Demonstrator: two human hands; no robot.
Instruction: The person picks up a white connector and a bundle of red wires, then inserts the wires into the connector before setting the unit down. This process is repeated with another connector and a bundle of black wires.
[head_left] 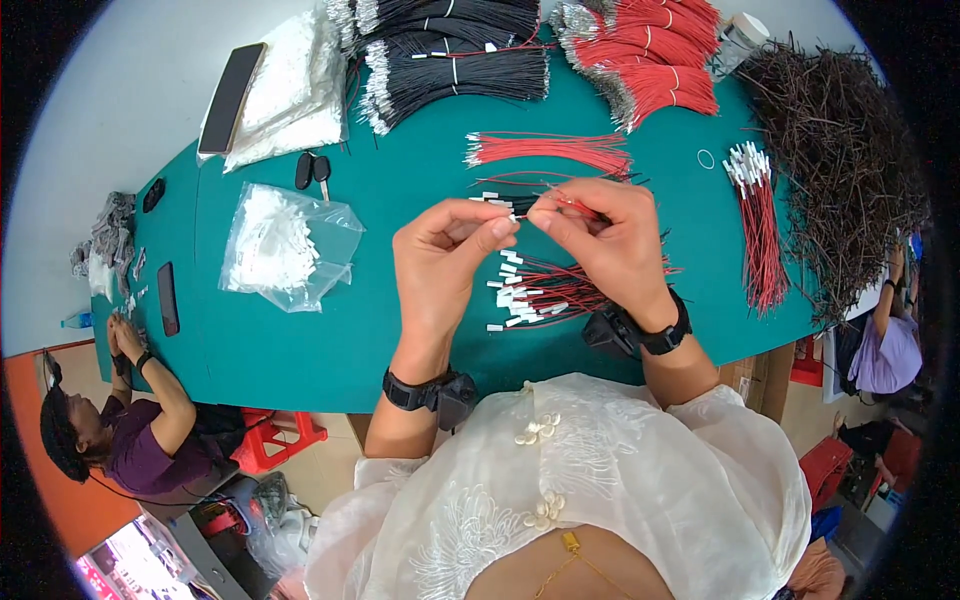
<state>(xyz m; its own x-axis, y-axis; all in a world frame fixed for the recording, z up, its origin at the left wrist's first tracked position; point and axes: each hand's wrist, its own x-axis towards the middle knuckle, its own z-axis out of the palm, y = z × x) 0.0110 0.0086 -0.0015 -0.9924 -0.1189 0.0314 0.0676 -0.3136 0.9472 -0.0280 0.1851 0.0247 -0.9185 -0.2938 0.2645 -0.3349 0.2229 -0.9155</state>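
Note:
Above the green table, my left hand point(440, 250) pinches a small white plastic connector point(514, 218) between thumb and forefinger. Close beside it, my right hand point(615, 240) is closed on a thin red wire point(572, 204), its fingertips almost meeting the left ones. Whether the wire end is inside the connector I cannot tell; the fingers cover it. Beneath both hands lies a loose pile of red and black wires with white connectors point(530, 298), partly hidden by the right hand. Beyond them is a bunch of red wires point(550, 150).
A clear bag of white connectors point(275, 245) lies left, near car keys point(313, 172). Black wire bundles point(455, 75) and red wire bundles point(655, 70) line the far side. Rightward are connector-tipped wires point(762, 230) and a dark wire heap point(840, 170). A co-worker point(125, 435) sits left.

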